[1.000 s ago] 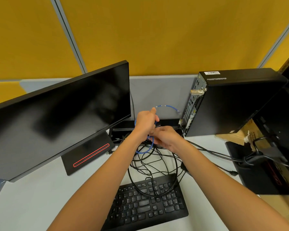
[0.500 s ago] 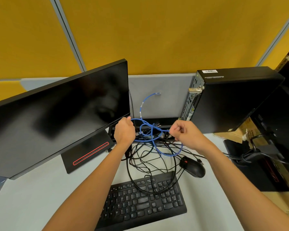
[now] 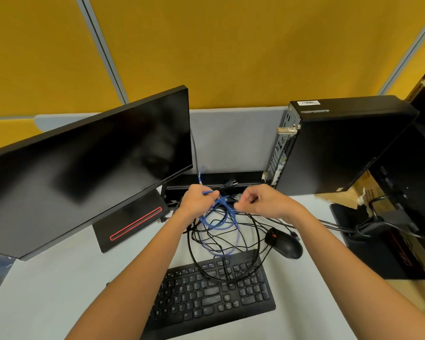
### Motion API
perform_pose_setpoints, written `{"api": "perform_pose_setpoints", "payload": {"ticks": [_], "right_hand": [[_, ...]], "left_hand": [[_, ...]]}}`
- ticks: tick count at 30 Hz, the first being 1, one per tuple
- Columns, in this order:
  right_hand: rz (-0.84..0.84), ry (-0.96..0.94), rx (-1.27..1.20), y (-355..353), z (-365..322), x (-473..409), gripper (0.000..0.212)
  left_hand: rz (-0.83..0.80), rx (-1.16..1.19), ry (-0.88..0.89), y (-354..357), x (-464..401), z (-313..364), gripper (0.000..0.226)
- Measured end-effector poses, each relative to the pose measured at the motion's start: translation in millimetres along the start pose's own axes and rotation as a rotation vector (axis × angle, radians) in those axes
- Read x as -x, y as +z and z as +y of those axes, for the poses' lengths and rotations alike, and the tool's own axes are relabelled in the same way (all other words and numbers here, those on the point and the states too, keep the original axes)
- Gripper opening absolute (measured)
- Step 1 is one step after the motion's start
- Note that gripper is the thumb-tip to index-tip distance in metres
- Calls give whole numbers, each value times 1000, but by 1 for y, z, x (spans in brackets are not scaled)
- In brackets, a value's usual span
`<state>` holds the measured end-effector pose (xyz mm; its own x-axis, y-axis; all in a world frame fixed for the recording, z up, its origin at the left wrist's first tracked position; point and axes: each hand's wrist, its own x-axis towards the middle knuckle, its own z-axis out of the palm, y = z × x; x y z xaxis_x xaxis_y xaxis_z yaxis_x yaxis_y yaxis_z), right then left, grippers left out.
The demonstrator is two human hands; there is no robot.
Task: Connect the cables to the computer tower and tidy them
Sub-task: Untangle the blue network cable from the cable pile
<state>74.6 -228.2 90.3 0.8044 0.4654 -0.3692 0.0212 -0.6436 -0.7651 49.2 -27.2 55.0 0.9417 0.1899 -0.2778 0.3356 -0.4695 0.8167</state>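
Note:
A black computer tower (image 3: 339, 146) stands at the right back of the desk, its port side facing left. A blue network cable (image 3: 219, 217) hangs in loops between my hands above a tangle of black cables (image 3: 231, 241). My left hand (image 3: 196, 200) grips the blue coils; one blue end with a clear plug sticks up behind it. My right hand (image 3: 263, 200), fingers curled, pinches a strand of the blue cable just right of the coils.
A black monitor (image 3: 88, 163) stands at the left on a stand with a red stripe. The black keyboard (image 3: 211, 295) lies near me under some cable loops, a black mouse (image 3: 284, 241) to its right. A second monitor base and cardboard sit at the far right.
My hands parted, then came back closer together, and the blue cable now hangs in tighter coils from my left hand. Its free end has dropped lower behind that hand.

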Motion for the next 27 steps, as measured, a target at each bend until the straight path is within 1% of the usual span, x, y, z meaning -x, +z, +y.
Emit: {"api": "perform_pose_setpoints", "payload": {"ticks": [2,5,7,9,11,12,14,15,16,17,19,22,23,25,27], "right_hand": [[146,-20,-113,8,-4,-8,23],[173,-48,-215,18,-14,-17,23],[168,-19,-368,20,-18,-21,22],[187,36,-531,20,-18,-23,21],[275,59,-581,21,-11,-25,23],[327,54,-561,22,-7,-26,23],[421,36,-470,26,2,-26,24],[453,30,-430,28,6,-26,24],[467,35,-397,29,10,-25,25],[466,45,-373,28,13,-25,25],[449,69,-339,27,18,-24,26],[429,48,-283,27,23,-22,27],[403,20,-258,26,24,-22,28],[323,-29,-187,26,24,-21,30],[265,-39,-135,27,25,-21,30]], "left_hand": [[33,75,114,5,8,11,30],[87,302,172,7,15,28,30],[106,398,171,4,15,29,31],[94,385,174,0,17,28,28],[61,338,178,0,16,24,22],[59,243,190,0,14,21,27],[87,-141,239,5,12,12,43],[123,-290,261,7,11,8,48],[164,-357,282,11,12,4,52],[202,-370,304,14,12,3,53],[282,-436,393,20,14,1,50],[430,-781,633,31,8,-3,43],[444,-891,701,36,5,-5,45],[348,-988,817,42,1,-7,42],[231,-997,836,43,-2,-7,28]]}}
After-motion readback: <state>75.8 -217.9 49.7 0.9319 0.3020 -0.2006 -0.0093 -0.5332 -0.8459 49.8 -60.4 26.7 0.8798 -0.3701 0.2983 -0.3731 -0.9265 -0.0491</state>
